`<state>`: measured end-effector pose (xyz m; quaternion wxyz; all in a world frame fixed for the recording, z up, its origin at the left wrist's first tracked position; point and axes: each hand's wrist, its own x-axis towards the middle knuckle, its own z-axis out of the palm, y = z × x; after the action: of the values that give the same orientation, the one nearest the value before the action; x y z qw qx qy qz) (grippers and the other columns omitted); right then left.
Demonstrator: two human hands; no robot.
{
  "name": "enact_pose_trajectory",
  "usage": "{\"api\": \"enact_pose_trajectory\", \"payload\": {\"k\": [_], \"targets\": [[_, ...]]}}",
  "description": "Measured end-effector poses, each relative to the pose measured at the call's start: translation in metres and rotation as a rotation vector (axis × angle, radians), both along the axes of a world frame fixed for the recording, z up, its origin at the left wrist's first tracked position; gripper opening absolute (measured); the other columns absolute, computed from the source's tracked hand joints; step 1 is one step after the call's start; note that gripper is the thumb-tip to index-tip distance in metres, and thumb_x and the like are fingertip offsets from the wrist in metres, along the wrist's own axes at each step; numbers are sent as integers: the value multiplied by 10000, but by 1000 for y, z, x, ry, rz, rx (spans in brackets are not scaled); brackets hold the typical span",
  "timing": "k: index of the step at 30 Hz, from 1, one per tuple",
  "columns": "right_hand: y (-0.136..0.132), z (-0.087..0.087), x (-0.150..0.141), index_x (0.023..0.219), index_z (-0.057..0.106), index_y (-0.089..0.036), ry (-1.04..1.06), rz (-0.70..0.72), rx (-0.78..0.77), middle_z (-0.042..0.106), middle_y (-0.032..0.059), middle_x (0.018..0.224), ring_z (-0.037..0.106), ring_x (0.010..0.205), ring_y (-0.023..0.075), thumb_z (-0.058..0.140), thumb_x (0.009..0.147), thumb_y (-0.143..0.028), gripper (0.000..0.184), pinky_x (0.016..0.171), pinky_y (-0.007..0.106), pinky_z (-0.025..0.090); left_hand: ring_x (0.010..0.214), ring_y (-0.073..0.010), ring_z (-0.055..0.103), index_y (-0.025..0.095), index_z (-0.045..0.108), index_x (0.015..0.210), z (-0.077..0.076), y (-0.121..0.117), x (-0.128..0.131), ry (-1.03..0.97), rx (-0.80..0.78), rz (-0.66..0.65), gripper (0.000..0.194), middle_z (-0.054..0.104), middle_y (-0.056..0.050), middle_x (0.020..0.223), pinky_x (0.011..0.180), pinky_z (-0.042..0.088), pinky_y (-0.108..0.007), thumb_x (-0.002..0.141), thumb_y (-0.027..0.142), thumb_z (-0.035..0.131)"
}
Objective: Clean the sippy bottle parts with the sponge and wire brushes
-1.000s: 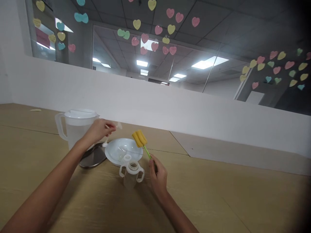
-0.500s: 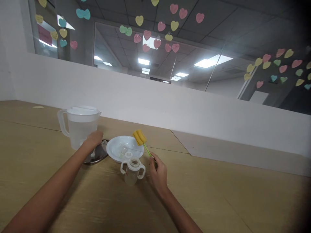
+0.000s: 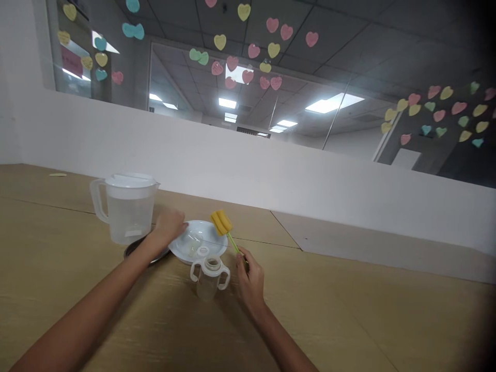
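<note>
The right grip (image 3: 250,279) is wrapped round the handle of a sponge bottle brush (image 3: 221,222), probably to keep fingers clear of the foam. Its long axis slants, foam end towards eleven o'clock, beside the white bowl (image 3: 211,240). At nine o'clock, a two-handled bottle (image 3: 207,289) stands upright, presumably for easy reach. Whether the blurred left grip (image 3: 170,226) holds anything, I cannot tell.

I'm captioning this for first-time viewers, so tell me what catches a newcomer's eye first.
The yellow sponge brush likely stands out first, held up in the right hand near the right rim of the white bowl. After that come the colorful heart-shaped notes on the glass above the white wall, and the lidded pitcher standing at left.
</note>
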<state>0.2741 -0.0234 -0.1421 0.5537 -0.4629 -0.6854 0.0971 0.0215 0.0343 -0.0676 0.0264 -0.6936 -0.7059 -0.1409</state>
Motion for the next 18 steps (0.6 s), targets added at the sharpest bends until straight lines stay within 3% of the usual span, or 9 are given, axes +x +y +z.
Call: {"api": "enact_pose_trajectory", "payload": {"k": [4,10,14,18], "targets": [[1,-1,0,1016,666,-165,-3,4,15,701,59,838,624,707,183,406,906,-421,380,651,257,479,1066,-302,600,179,639,1116,-19,0,32,-22,-1,-136,354,649,-173,1120,868,449,-386,841,374,530],[1,-1,-2,1005,670,-169,-23,9,-4,697,59,812,621,698,183,397,905,-431,392,628,251,474,1013,-355,613,141,634,1068,-37,5,46,-91,-27,-100,361,666,-209,1039,820,461,-434,769,343,621],[2,-3,-3,1011,668,-167,-26,3,-22,692,54,792,617,687,180,394,904,-441,402,619,250,466,1020,-370,602,104,595,1073,-32,5,44,-230,10,-100,374,655,-229,1029,847,444,-457,731,248,635],[4,-4,0,979,670,-161,33,-45,-19,687,50,768,619,686,185,406,897,-456,404,614,254,467,1064,-317,585,126,517,1156,-9,1,34,-493,135,-181,390,639,-191,1068,913,416,-445,816,318,508]]}}
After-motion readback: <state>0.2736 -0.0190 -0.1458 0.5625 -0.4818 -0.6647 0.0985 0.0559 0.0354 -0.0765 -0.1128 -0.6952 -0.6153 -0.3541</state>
